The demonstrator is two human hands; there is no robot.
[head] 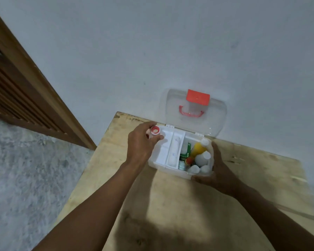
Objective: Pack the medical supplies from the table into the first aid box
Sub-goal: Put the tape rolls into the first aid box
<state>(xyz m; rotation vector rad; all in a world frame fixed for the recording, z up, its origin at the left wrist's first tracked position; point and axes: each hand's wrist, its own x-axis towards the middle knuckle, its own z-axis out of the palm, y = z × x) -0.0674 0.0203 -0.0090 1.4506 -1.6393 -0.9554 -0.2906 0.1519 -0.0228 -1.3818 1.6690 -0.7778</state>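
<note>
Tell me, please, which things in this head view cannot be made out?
- Red-capped item: the left hand wraps its body, so only the cap shows.
- Box right wall: covered by the right hand.
- Labels on the green packet and yellow bottle: too small and blurred.
- Table: near and right parts cut off by the frame edge; supplies there cannot be ruled out.

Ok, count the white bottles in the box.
4 visible in the first aid box, right compartment: one at the back, one mid, two at the front. Others may be hidden.
</note>
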